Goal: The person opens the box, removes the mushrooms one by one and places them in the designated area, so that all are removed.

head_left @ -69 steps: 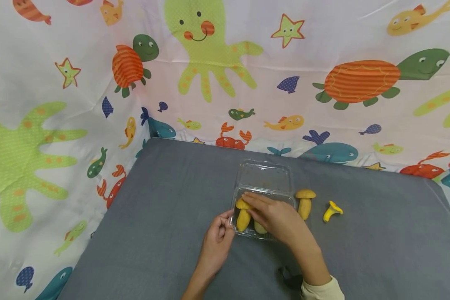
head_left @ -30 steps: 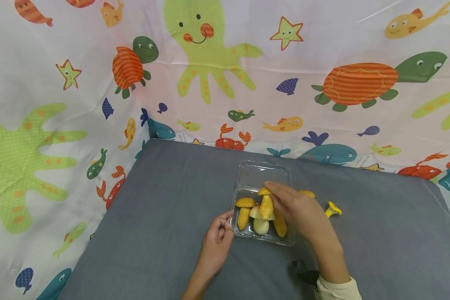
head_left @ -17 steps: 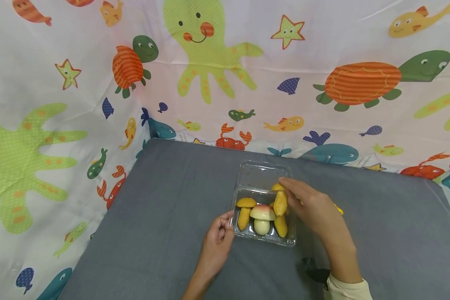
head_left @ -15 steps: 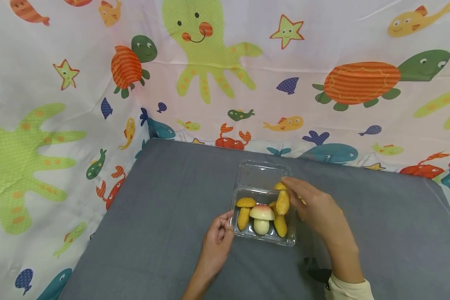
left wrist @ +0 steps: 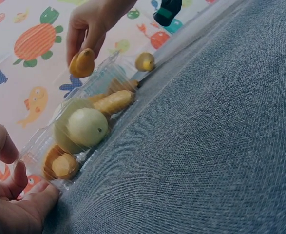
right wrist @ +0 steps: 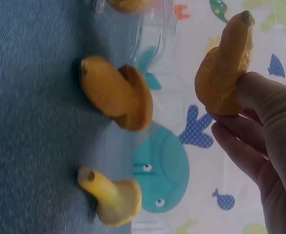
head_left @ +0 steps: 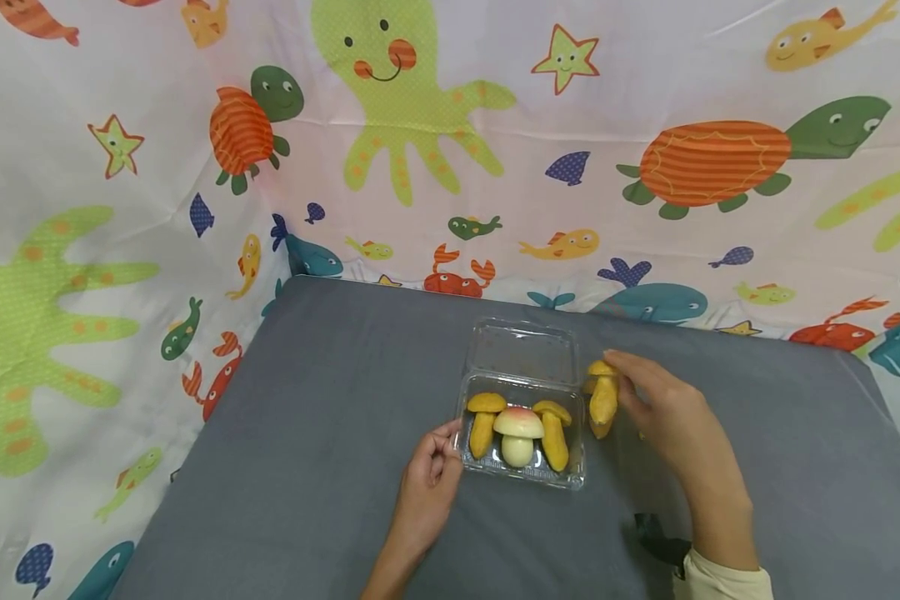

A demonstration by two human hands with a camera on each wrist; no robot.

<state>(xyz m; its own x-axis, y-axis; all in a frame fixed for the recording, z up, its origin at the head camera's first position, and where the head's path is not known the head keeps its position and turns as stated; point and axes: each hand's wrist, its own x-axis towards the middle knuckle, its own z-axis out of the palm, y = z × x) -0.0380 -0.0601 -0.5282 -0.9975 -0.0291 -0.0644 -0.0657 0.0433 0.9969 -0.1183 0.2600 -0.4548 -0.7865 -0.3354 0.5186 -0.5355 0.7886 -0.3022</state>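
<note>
My right hand (head_left: 667, 408) pinches a yellow-brown mushroom (right wrist: 230, 63) by its cap, stem pointing down, just right of the clear plastic clamshell box (head_left: 525, 350). In the head view it overlaps a similar mushroom (right wrist: 116, 92) lying on the table. My left hand (head_left: 427, 487) pinches the box's left edge between thumb and fingers. The lid is folded back. Inside lie a brown-capped mushroom (head_left: 483, 425) at left, a pale one with a pinkish cap (head_left: 518, 435) in the middle, and another brown-capped one (head_left: 552, 435) at right.
A bright yellow, funnel-shaped mushroom (right wrist: 113, 197) lies beyond the loose brown one, mostly hidden behind the right hand in the head view. Grey cloth (head_left: 345, 400) covers the table. A sea-animal curtain (head_left: 480, 150) hangs along the back and left. A dark device (head_left: 660, 542) sits at the right wrist.
My right hand has lifted the mushroom and carried it rightward, from over the box to past its right edge. My left hand has kept hold of the box's left edge.
</note>
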